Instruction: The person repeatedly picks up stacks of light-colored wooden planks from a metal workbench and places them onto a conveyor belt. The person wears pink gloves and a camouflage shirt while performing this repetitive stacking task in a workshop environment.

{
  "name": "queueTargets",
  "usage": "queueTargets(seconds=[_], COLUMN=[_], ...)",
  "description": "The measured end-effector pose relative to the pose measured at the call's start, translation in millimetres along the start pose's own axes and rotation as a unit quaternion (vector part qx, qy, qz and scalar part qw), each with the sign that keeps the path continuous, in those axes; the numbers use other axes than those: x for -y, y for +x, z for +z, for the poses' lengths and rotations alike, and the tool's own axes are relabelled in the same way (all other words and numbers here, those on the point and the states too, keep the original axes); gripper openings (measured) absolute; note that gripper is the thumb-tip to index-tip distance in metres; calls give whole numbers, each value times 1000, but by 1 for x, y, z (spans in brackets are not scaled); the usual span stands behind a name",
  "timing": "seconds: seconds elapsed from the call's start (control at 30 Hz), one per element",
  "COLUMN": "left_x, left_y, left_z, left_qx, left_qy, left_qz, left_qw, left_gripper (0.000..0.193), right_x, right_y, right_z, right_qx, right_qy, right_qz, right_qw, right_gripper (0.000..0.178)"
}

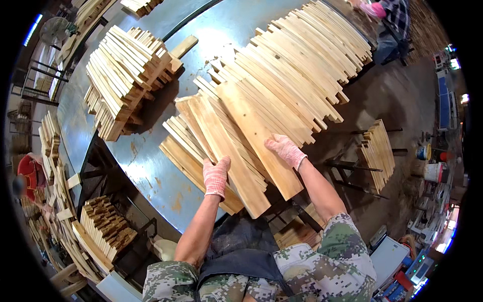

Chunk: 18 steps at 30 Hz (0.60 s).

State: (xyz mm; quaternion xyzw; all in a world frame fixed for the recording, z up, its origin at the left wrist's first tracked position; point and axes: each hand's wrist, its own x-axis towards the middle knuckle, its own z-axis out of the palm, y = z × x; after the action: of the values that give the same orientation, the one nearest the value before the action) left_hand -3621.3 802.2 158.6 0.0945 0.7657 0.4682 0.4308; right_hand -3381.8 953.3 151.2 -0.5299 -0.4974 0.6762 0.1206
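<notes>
Both my hands wear pinkish-white knit gloves. My left hand (216, 177) is closed on the left edge of a pale wooden board (229, 156), which slants away from me. My right hand (286, 151) grips the right edge of a second, wider board (258, 136), its thumb on top and its fingers hidden beneath. The two boards lie slightly apart, raised over several narrower wooden strips (173, 143). Beyond them, a long row of wooden strips (302, 63) leans together across the metal table (146, 173).
A tall stack of strips (126, 75) stands at the table's far left. A person (395, 22) in a checked shirt is at the far right. More wood sits on a rack (377, 156) to the right and in a pile (103, 224) at lower left. A floor fan (53, 30) stands far left.
</notes>
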Motion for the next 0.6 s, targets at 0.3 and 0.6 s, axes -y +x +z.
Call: queueTargets(seconds=[0.3,0.6], left_x=[-13,-25], left_y=[-21,-28], left_z=[25,46], left_qx=[-31,13], left_qy=[251,291], left_qz=[55,72], left_qw=[966,954], left_gripper=[62,75], right_x=[-36,-52], right_y=[-5,18], right_z=[78,59], right_qx=[42,17], right_qy=[138,106], right_qz=[-32,164], right_qw=[989,981], right_gripper=[57,68])
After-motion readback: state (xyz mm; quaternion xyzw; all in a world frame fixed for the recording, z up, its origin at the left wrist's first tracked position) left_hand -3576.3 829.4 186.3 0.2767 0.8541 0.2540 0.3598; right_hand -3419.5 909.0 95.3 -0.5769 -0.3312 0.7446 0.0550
